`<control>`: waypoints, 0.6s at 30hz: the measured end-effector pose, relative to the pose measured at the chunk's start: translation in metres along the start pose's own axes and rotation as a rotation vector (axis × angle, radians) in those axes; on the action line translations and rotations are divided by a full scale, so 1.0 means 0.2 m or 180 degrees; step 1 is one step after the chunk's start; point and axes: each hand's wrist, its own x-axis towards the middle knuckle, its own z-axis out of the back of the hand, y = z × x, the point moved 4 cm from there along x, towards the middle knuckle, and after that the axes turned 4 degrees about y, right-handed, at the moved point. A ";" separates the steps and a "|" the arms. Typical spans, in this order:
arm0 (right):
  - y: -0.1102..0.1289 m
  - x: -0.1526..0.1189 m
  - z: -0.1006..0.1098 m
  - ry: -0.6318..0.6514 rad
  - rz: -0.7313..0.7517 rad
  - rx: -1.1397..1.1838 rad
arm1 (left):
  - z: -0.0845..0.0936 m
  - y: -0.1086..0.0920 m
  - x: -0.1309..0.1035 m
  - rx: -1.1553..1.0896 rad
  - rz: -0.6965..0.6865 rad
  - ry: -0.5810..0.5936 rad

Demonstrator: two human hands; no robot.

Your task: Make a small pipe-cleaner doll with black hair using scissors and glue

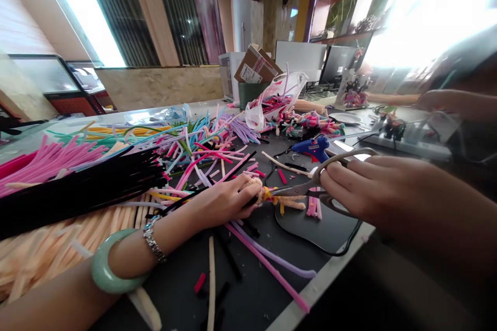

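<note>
My left hand (238, 196) is closed around a small pipe-cleaner figure (267, 195) with a cream top, yellow and pink parts and cream legs pointing right. My fingers hide much of it. In my right hand (361, 183) is a pair of scissors (298, 189), my fingers through the handles. The blades reach left to the yellow part of the figure; whether they touch it I cannot tell. Just below the scissors lies a short bundle of pink pipe cleaners (313, 206). A purple pipe cleaner (275, 253) and a long pink pipe cleaner (267, 266) stretch toward the table edge.
Bundles of black (85, 186), pink (58, 158) and peach pipe cleaners (70, 248) fill the left side. A blue glue gun (312, 147) lies beyond the scissors, its cord (306, 238) looping near the edge. Behind stand a plastic bag (277, 98) and a cardboard box (256, 64). Another person's arm (454, 101) reaches in at right.
</note>
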 end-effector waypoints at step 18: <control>0.01 0.05 0.05 0.0066 0.0343 -0.0103 | -0.03 0.02 -0.04 -0.0016 0.0191 0.0494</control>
